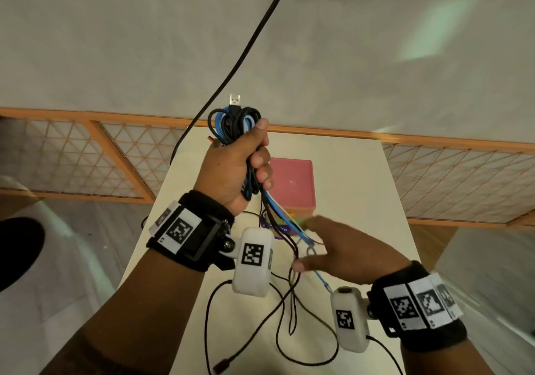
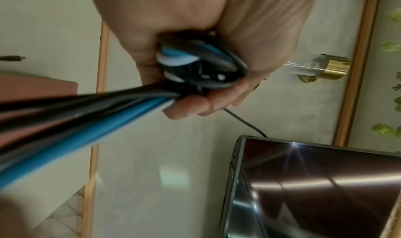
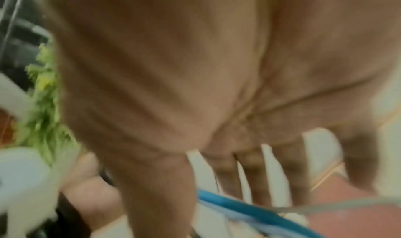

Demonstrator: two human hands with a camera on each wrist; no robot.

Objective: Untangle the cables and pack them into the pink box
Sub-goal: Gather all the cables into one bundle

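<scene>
Your left hand (image 1: 231, 169) is raised above the near edge of the pink box (image 1: 292, 185), fist wrapped round a bundle of cables (image 1: 234, 122): black, blue and white loops stick out the top of the fist, a USB plug (image 1: 234, 100) pointing up. In the left wrist view the fingers (image 2: 195, 104) curl fully round the same loops. Loose strands hang from the fist down to the table (image 1: 347, 172), nearer you than the box. A blue cable (image 1: 301, 234) runs down past your right hand (image 1: 344, 251), which is lower and nearer you than the box, fingers straight and spread, palm down, gripping nothing; right wrist view is blurred, the blue strand crossing just by the fingertips (image 3: 256, 181), contact unclear. Thin black cables (image 1: 286, 314) loop on the table on your side of the box, one ending in a plug (image 1: 221, 368). The box sits on the table, lid closed. Hands well apart.
</scene>
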